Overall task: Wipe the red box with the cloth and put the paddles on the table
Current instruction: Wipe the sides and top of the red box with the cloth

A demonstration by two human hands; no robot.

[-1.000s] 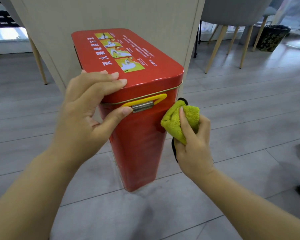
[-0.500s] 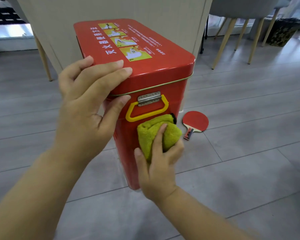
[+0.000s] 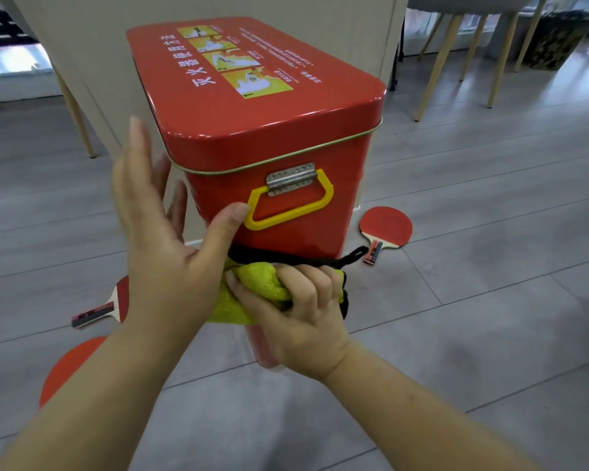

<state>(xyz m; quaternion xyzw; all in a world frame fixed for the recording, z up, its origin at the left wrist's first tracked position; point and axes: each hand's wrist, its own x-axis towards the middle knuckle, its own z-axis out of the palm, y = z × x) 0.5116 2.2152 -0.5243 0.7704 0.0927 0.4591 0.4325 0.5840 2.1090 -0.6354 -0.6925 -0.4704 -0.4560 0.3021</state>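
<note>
The red box (image 3: pixel 252 124) is seen standing upright on the grey floor (image 3: pixel 473 334), its lid closed and printed with white characters and yellow picture panels. A yellow handle (image 3: pixel 289 212) is hung from a metal plate (image 3: pixel 291 178) on the face turned toward the camera.

The left hand (image 3: pixel 157 253) is held open at the box's left corner. Its fingers are straight and pointed upward, somewhat blurred. The thumb is laid across the front face, with its tip just beside the handle's left end. Nothing is gripped by it.

The right hand (image 3: pixel 296 317) is closed round the yellow-green cloth (image 3: pixel 262 280), which is bunched and pressed against the lower front face, below the handle. A black edging of the cloth is trailed out to the right along the box. The cloth's left part is touched by the heel of the left hand.

One paddle (image 3: pixel 386 226) is laid flat on the floor just beside the box's right lower corner, handle toward the camera. A second paddle (image 3: pixel 123 297) is laid on the floor to the left, its blade partly hidden by the left wrist. A third paddle (image 3: pixel 68 365) is seen as a red blade nearer the camera, cut off by the left forearm.

The box is backed by a beige panel (image 3: pixel 92 45). Wooden chair legs (image 3: pixel 436 62) and a dark basket (image 3: pixel 558 39) are set well apart at the upper right.
</note>
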